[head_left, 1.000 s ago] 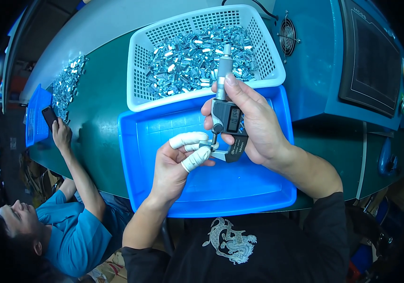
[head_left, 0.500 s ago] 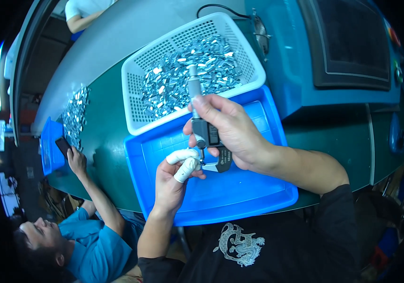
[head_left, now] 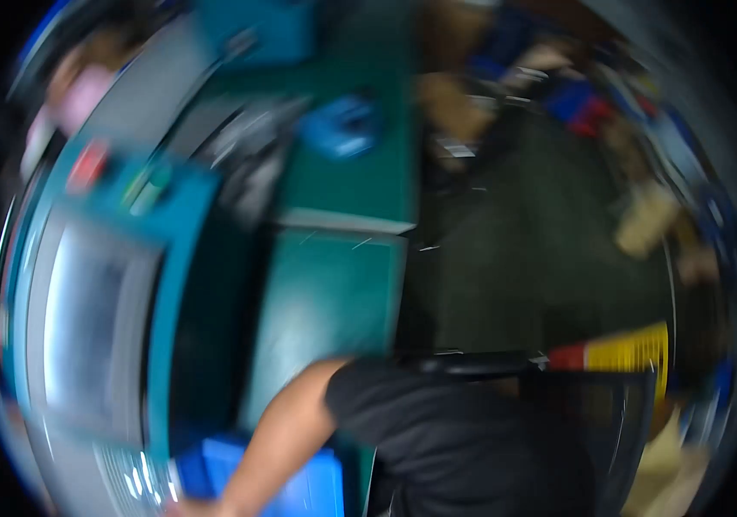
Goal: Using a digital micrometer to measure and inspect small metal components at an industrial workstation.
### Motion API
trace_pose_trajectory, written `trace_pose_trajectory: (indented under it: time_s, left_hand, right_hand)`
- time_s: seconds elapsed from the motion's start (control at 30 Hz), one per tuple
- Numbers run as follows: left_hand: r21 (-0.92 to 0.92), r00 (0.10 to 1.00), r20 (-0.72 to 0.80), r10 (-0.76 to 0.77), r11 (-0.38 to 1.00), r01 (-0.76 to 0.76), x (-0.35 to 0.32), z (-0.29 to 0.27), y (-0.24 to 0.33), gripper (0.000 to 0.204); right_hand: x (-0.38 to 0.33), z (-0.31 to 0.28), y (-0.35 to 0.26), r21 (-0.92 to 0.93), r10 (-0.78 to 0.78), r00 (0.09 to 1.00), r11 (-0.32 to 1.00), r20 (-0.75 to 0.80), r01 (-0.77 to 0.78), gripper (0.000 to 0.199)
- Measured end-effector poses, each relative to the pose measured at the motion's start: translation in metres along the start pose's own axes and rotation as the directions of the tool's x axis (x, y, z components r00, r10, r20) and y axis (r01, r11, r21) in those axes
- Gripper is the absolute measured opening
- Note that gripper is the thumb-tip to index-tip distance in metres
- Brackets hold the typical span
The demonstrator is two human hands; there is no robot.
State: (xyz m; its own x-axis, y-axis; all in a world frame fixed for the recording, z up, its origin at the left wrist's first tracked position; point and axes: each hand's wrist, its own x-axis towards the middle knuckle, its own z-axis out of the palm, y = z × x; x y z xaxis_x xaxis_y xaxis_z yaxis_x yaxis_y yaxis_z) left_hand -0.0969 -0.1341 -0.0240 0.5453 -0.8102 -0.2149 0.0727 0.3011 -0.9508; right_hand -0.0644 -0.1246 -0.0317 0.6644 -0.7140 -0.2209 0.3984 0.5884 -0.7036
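The whole view is smeared by motion. My right forearm reaches down to the lower left, and only a blurred part of my right hand (head_left: pixel 199 507) shows at the bottom edge. Its fingers are cut off, so what it holds is hidden. Beside the forearm lies the blue plastic tray (head_left: pixel 321 482). The white basket (head_left: pixel 110 470) with shiny metal pieces is partly in view to the left of the hand. My left hand is out of the frame, and the micrometer does not show.
A teal machine (head_left: pixel 180 258) with a grey-framed screen (head_left: pixel 84 319) stands at left. The green table (head_left: pixel 325 310) runs beside it, with a blurred blue object (head_left: pixel 341 126) farther along. Dark floor (head_left: pixel 541 233) spreads to the right. A black chair (head_left: pixel 614 422) is behind my sleeve, near a yellow-and-red object (head_left: pixel 631 355).
My view has swung far to the right. The tray and basket have shifted to the lower left edge; my left hand, the micrometer and the seated co-worker have left the picture.
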Motion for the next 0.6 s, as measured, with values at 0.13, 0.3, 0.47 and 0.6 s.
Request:
trace_pose_trajectory:
  time_s: [0.13,0.3,0.47,0.6]
  left_hand:
    - [-0.632,0.864,-0.495,0.089,0.646,-0.429,0.020,-0.058,0.014,0.034]
    - [-0.715,0.741,-0.667,0.077,-0.344,-0.608,0.041,0.002,0.072,0.037]
    - [-0.608,0.958,-0.209,-0.195,-0.742,-0.283,-0.049,0.165,0.080,0.017]
    - [-0.733,0.983,-0.149,-0.105,-0.655,-0.181,-0.051,0.165,0.057,0.032]
  right_hand:
    - [-0.004,0.008,-0.002,0.098,0.062,0.980,0.992,0.187,-0.081,0.020]
    - [-0.009,0.002,-0.016,0.109,0.047,0.969,0.991,0.242,-0.075,0.019]
    - [-0.009,0.000,-0.008,0.064,0.072,0.997,0.995,0.015,-0.073,0.029]
    - [-0.030,-0.024,-0.048,-0.009,0.139,0.987,0.990,0.082,-0.139,0.028]
